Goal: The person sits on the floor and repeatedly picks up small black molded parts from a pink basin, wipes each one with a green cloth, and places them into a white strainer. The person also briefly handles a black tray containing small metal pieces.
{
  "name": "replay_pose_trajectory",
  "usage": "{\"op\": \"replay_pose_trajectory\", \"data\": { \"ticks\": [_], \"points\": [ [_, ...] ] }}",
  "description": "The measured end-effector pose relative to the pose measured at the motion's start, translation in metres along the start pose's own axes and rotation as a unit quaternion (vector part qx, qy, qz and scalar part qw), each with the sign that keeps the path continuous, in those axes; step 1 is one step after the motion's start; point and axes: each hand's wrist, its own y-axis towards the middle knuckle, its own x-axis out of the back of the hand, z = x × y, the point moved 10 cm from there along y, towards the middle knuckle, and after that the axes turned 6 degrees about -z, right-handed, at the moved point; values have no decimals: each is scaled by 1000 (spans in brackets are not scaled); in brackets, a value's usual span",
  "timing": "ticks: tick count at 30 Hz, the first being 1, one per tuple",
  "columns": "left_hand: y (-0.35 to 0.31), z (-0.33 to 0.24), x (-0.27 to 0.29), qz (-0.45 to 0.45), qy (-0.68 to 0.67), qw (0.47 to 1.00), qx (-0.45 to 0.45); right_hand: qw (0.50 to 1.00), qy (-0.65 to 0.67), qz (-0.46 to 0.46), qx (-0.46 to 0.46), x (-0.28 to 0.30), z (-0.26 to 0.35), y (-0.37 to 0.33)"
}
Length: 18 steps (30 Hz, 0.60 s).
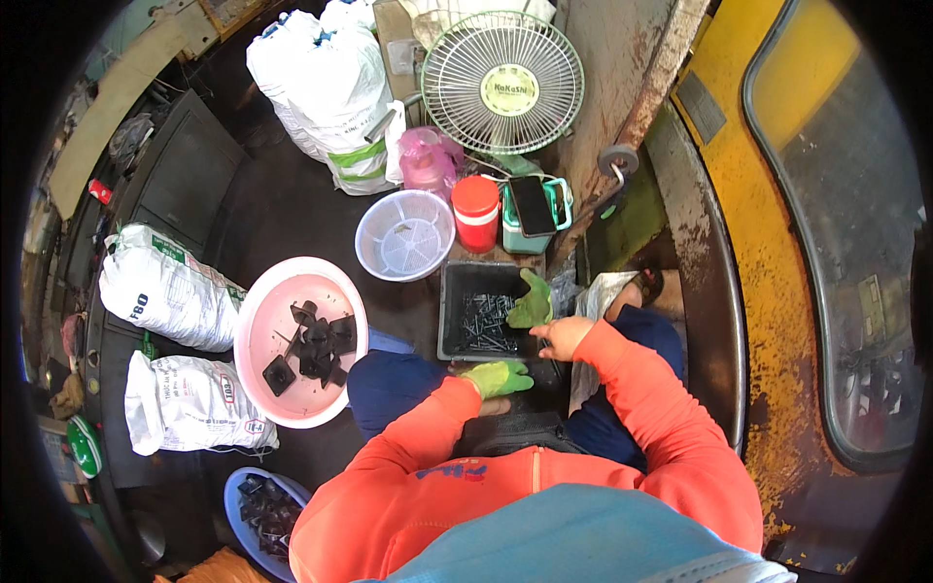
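My left hand point(496, 377), in a yellow-green glove, is just below the near edge of a black rectangular tray point(447, 316). Its fingers stretch to the right, with nothing visible in them. My right hand point(566, 340) is bare, at the tray's near right corner. The index finger reaches left, apart from the thumb. Close above its fingertips, a loose green glove point(531, 297) lies over the tray's right side; whether they touch I cannot tell. Many thin metal pins, like nails point(489, 323), lie scattered inside the tray.
A pink basin point(250, 360) with dark square-based parts point(317, 348) stands left, and a blue tub point(235, 515) of dark pieces lower left. Beyond the tray are a pale basket point(369, 238), a red jug point(475, 219), a phone point(531, 206) and a fan point(457, 87). White sacks point(175, 282) line the left.
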Motion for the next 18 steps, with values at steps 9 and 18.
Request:
{"op": "replay_pose_trajectory", "data": {
  "ticks": [9, 18],
  "points": [
    [-3, 3, -4, -4, 5, 1000, 1, 1000, 6, -11, 11, 6, 4, -8],
    [-6, -2, -10, 8, 3, 1000, 5, 1000, 1, 0, 3, -1, 5, -11]
  ]
}}
